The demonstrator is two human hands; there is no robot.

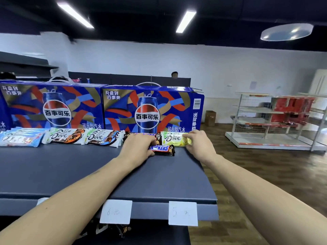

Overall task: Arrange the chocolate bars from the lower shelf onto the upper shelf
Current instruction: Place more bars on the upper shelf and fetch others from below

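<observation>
On the dark upper shelf [70, 167] a row of chocolate bars runs along the Pepsi boxes: light blue bars [19, 137], white Dove bars [64, 136], more Dove bars [102, 137], and a yellow Dove bar [174, 138]. My left hand [137, 146] lies flat over Snickers bars, its fingers on the front Snickers bar [163, 149]. My right hand [200, 141] pinches the right end of the yellow Dove bar. Below the shelf edge, a few dark bars [106, 230] lie on the lower shelf, mostly hidden.
Two big blue Pepsi gift boxes [150, 110] stand behind the bars like a back wall. White price tags [183, 213] hang on the shelf's front lip. The shelf ends at the right just past the yellow bar. A white rack with red boxes [290, 110] stands far right.
</observation>
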